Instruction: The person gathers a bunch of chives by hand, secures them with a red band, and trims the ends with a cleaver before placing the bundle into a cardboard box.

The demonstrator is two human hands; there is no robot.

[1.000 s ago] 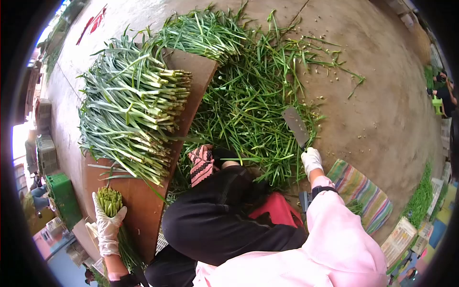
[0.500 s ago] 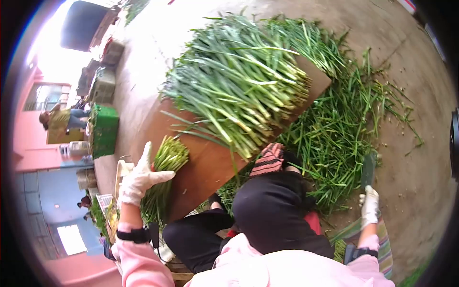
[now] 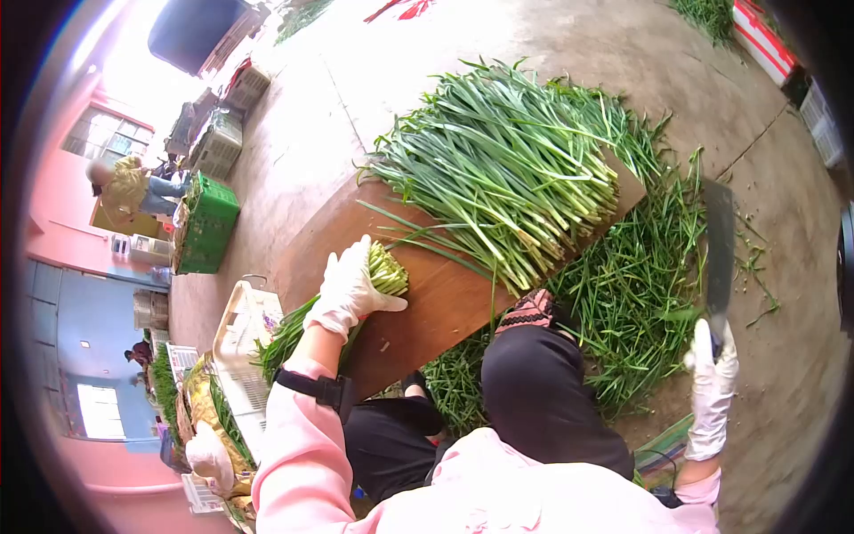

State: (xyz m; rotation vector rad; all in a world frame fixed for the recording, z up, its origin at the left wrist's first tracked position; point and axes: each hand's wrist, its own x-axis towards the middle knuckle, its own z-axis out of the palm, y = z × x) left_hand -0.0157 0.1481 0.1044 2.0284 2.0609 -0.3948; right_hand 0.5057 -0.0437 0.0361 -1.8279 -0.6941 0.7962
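My left hand [image 3: 354,289], in a white glove, is wrapped round a small bundle of green stalks [image 3: 389,271] at the near left of a brown board [image 3: 436,307]. Its pale cut ends face right and the leaves hang past the board's edge. A large pile of long green stalks [image 3: 507,169] lies across the far part of the board. Out at the right, my right hand [image 3: 714,356], also gloved, is closed on the handle of a wide-bladed knife [image 3: 719,249], whose blade points away from me.
Loose green trimmings [image 3: 632,311] cover the floor right of the board. A cream plastic basket [image 3: 247,347] stands left of my left arm. Farther left are a green crate [image 3: 207,222] and a person [image 3: 129,191]. A red and white box [image 3: 763,44] is at the far right.
My left hand has closed round the small bundle, its fingers spread before. The knife is raised and shows more of its blade. The view has shifted, with the board now farther right.
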